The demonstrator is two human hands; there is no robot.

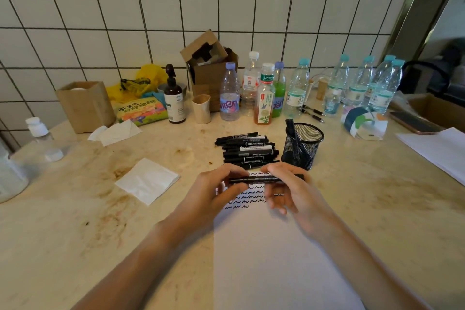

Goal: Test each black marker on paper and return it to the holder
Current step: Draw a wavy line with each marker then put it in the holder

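At frame centre I see my left hand [214, 192] and right hand [289, 190] both gripping one black marker [261, 179] level above the scribbled paper [271, 254]. Just above lie the piled markers [247, 150], with the mesh holder [303, 145] beside them on the surface [75, 209].
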